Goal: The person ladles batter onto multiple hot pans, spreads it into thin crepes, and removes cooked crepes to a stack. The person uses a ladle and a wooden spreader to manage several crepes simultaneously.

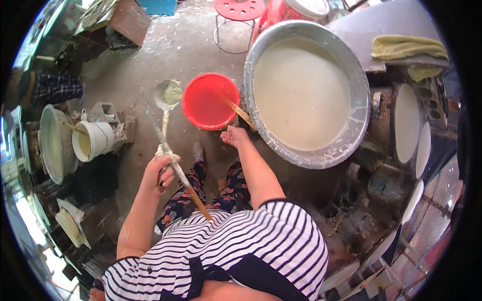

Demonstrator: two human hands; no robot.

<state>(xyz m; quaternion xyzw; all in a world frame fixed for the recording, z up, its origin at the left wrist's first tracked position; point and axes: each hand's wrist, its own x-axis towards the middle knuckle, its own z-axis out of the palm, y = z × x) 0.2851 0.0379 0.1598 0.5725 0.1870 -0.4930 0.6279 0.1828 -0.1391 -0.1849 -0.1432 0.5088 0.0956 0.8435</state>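
My left hand [159, 171] is closed around a long stick [159, 131] and the handle of a ladle [169, 94]. The stick is coated pale along its upper part, with bare wood at its lower end near my shirt. Pale, thick batter-like stuff lies in the ladle's bowl. My right hand [235, 136] is at the near side of a red bucket [190, 116], fingers loosely bent and apart, with nothing visible in them. A wooden paddle [243, 114] leans out of the bucket. Right of it, a big metal basin [361, 108] holds creamy off-white liquid.
A red stool [240, 9] and a white-lidded bucket [309, 7] stand beyond the basin. A yellow towel [409, 46] lies on the grey surface at right. On the left are a white bucket [103, 135] and a pale tub [48, 145]. Another person's leg [56, 89] shows at far left.
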